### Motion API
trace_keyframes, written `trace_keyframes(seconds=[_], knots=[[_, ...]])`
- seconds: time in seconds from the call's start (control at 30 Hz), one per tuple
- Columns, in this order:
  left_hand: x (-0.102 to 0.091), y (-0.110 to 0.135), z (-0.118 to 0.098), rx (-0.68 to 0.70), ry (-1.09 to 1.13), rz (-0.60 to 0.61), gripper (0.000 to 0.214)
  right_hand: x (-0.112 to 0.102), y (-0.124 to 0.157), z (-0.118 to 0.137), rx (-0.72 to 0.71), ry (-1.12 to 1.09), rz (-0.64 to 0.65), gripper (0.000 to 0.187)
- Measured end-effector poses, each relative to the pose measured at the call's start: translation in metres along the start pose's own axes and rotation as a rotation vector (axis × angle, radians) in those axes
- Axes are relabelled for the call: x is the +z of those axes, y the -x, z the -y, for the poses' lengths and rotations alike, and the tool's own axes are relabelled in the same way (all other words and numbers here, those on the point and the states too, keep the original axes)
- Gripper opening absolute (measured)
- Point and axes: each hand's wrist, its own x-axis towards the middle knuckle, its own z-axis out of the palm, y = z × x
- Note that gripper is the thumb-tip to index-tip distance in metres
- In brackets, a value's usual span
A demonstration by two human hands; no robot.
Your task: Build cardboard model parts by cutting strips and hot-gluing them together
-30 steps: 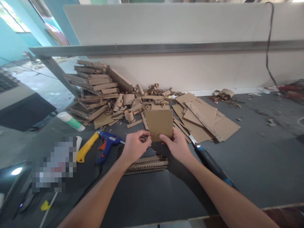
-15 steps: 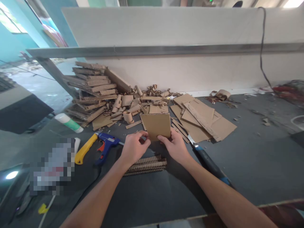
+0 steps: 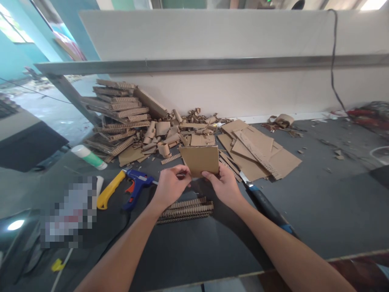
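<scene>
A square piece of brown cardboard [image 3: 199, 159] is held upright above the dark table, pinched at its lower edge from both sides. My left hand [image 3: 170, 185] grips its lower left corner with curled fingers. My right hand [image 3: 223, 185] grips the lower right corner the same way. Below the hands lies a small bundle of corrugated cardboard strips [image 3: 187, 210]. A blue-handled utility knife [image 3: 263, 202] lies just right of my right wrist, blade pointing away from me.
A blue and yellow glue gun [image 3: 127, 186] lies left of my hands, a green and white glue bottle [image 3: 88, 157] beyond it. Stacked corrugated sheets [image 3: 117, 115], curled scraps and flat cardboard pieces [image 3: 261, 150] fill the table's back by the white wall.
The cardboard square has tilted slightly and dropped a little lower in my hands. Both hands stayed at its lower corners.
</scene>
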Motion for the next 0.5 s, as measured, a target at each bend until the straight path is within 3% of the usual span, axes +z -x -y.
trace_keyframes(seconds=[0.4,0.5], knots=[[0.0026,-0.0027,0.0052,-0.069,0.218,0.045,0.018,-0.0019,-0.0003,-0.0032,-0.009,0.013,0.026,0.028],[-0.0013,-0.0057,0.0089,-0.118,0.273,-0.007,0.020,-0.0051,-0.0011,0.0000,-0.019,-0.008,-0.004,0.023]])
